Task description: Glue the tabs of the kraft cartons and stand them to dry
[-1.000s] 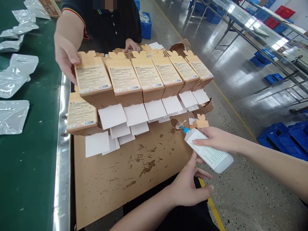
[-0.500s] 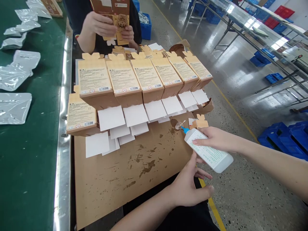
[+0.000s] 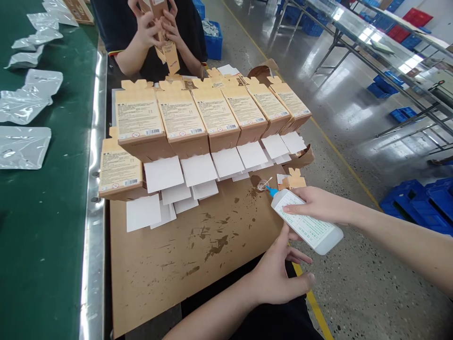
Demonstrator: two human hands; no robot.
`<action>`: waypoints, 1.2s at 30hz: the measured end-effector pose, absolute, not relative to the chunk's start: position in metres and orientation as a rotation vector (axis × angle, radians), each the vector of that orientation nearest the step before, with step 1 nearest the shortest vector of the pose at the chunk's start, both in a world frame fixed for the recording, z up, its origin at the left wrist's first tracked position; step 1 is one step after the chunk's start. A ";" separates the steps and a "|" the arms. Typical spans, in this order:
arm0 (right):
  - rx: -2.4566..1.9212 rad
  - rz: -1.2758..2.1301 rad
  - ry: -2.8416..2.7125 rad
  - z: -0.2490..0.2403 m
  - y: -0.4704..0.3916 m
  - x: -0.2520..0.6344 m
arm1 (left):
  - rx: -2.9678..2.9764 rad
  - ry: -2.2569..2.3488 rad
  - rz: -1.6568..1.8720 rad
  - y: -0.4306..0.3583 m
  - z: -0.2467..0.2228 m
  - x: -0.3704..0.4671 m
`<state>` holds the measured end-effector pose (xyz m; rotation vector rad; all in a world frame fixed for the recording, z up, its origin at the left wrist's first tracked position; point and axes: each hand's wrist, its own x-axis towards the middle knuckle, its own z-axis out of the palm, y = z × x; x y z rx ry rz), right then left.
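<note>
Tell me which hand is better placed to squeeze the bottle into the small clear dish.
Probably the right hand: it grips the bottle, with the blue nozzle pointed at the small clear dish. The left hand is open, not gripping it.

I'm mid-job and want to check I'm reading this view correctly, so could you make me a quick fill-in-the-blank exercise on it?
1. The bottle is held in the camera wearer's ____ hand.
2. The nozzle of the bottle is coloured ____.
3. The small clear dish sits on a brown sheet of ____.
4. The silvery pouches lie on a surface coloured ____.

Missing words: right; blue; cardboard; green.
</note>
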<state>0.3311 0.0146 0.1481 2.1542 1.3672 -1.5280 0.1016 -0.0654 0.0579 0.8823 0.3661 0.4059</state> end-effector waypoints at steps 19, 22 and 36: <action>2.186 -1.514 1.383 0.145 0.011 0.328 | 0.886 0.358 0.429 -0.071 0.051 0.102; 2.181 -1.504 1.384 0.145 0.011 0.327 | 0.885 0.360 0.424 -0.072 0.050 0.102; 2.236 -1.381 1.544 0.145 0.001 0.320 | 0.904 0.377 0.408 -0.068 0.048 0.102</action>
